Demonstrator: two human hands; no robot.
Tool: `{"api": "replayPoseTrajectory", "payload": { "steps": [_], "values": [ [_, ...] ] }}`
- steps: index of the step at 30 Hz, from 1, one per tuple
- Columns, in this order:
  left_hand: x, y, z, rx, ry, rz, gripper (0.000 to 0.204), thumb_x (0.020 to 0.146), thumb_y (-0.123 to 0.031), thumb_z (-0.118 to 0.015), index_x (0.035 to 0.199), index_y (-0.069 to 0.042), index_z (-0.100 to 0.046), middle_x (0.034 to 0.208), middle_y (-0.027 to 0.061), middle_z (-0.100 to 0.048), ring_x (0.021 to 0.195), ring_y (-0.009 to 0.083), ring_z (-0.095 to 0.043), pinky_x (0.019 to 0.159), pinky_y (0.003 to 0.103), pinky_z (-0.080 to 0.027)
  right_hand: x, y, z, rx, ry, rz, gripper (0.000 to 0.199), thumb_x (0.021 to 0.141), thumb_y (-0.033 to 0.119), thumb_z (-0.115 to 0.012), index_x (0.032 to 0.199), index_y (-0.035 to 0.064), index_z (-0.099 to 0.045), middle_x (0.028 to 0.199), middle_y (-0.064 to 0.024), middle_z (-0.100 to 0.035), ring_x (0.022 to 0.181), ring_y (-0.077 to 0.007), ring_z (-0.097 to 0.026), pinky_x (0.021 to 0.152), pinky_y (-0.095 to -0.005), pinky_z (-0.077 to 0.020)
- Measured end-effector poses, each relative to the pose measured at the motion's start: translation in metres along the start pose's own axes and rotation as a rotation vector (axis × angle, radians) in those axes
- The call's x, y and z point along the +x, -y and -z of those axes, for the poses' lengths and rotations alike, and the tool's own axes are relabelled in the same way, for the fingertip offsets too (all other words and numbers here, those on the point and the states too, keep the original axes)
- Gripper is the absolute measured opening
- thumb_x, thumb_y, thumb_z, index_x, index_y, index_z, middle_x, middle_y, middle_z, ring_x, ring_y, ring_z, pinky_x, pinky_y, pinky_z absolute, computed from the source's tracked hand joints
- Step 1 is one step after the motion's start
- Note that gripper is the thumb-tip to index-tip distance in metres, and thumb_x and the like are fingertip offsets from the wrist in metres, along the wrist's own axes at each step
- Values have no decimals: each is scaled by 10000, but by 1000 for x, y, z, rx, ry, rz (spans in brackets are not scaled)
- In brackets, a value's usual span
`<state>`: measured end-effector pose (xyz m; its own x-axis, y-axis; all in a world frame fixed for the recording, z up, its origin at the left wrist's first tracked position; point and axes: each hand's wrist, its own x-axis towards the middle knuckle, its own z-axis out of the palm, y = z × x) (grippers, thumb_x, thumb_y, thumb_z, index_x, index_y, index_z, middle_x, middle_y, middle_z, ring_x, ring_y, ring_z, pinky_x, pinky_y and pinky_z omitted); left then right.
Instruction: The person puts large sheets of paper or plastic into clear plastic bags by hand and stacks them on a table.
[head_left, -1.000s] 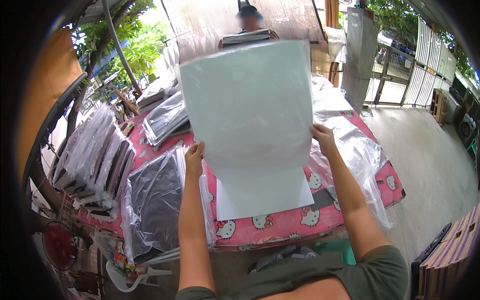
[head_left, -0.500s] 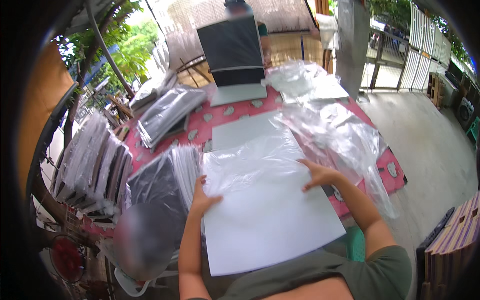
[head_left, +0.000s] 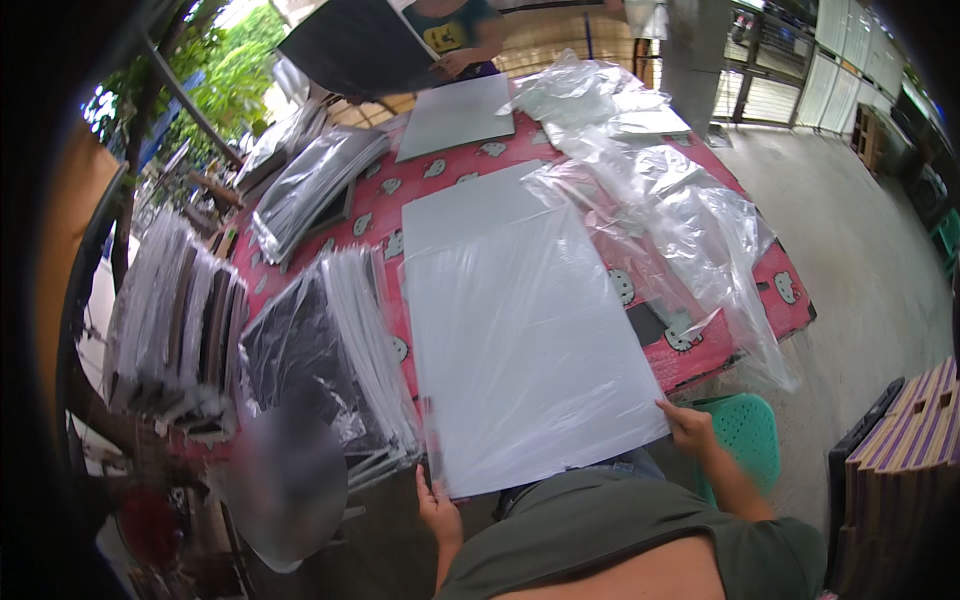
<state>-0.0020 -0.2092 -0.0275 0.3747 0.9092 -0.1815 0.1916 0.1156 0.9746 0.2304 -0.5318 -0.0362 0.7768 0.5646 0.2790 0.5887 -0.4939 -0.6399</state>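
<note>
A large white board [head_left: 535, 350] lies before me inside a clear, wrinkled plastic sleeve, its near edge reaching my waist. My left hand [head_left: 440, 512] is closed at its near left corner, fingers along the edge. At the near right corner, my right hand [head_left: 690, 428] pinches the plastic-covered edge between thumb and fingers. Beyond it, partly covered by the sleeved board, a bare pale board [head_left: 465, 208] rests on the table. Loose clear plastic sleeves [head_left: 690, 215] are heaped to the right.
Plastic-wrapped dark boards [head_left: 305, 345] stack at left, with another upright row [head_left: 180, 320] farther left. Across the pink patterned table [head_left: 435, 168], a person holds a dark panel [head_left: 355, 50] over a pale board [head_left: 458, 115]. A green stool [head_left: 745, 440] stands by my right arm.
My hands moved from the board's sides to its near corners. The plastic now covers the board down to the near edge. The other person's dark panel swung up and left.
</note>
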Motion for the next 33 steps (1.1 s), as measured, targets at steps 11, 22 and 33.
{"api": "replayPoseTrajectory", "payload": {
  "steps": [11, 22, 33],
  "values": [
    [38, -70, -30, -15, -304, -452, 74, 770, 35, -551, 765, -23, -507, 761, 10, -456, 715, 91, -423, 672, 215, -369, 4, 21, -56, 187, 112, 163, 402, 698, 28, -613, 1094, 83, -568, 711, -124, -554, 604, -228, -564, 540, -314, -448],
    [164, -62, 233, 94, -1069, -231, 321, 832, -145, -358, 1063, 31, -494, 1061, 241, -524, 909, 339, -545, 811, 423, -417, 129, 209, -216, 427, 472, 651, 333, 785, 221, -553, 1084, 80, -512, 805, -144, -573, 749, -312, -578, 632, -383, -469],
    [230, 7, 287, 445, -1048, -90, 299, 802, -179, -484, 1012, 27, -542, 1080, 206, -512, 1003, 314, -492, 832, 394, -409, -25, -87, 89, -762, -1029, -401, 721, 635, 365, -733, 1191, 36, -414, 1185, -167, -438, 1126, -283, -388, 915, -419, -332]
  ]
}}
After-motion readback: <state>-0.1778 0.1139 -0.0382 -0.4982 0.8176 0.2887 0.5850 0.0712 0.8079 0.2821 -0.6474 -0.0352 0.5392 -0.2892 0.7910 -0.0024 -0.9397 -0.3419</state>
